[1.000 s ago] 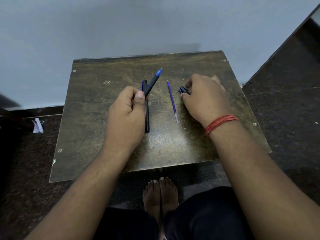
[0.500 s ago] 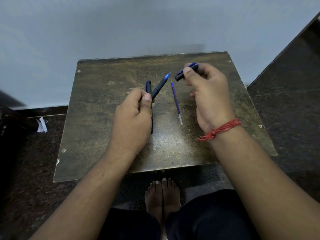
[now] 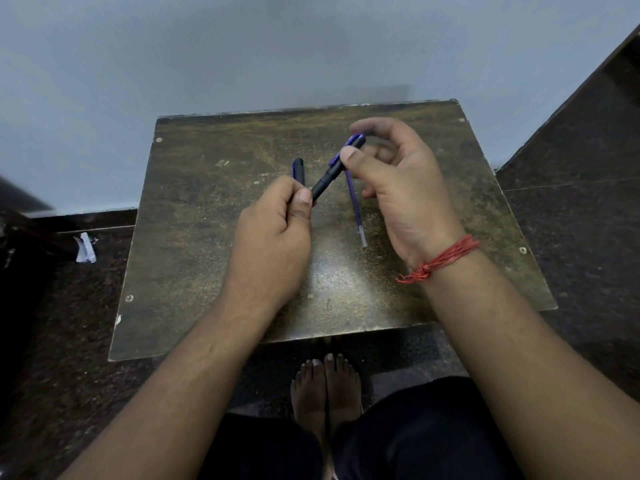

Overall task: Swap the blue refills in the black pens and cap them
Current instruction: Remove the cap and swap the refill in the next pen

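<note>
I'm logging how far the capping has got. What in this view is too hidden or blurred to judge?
Head view only:
- Pen tip: under the cap and right hand, so seating is unclear.
- Second pen: mostly behind the left hand.
- Loose refill: far end hidden by the right hand's thumb.

we see bare forearms, no sleeves; red thread bracelet [image 3: 441, 258] knotted on r. wrist, dark shorts [image 3: 426, 431], bare feet [image 3: 325, 386].

A worn, scratched brown table [image 3: 214, 244] fills the middle of the frame, screws at its corners. A blue refill [image 3: 356, 216] lies on it right of centre; a capped black pen [image 3: 298, 170] lies just left.
</note>
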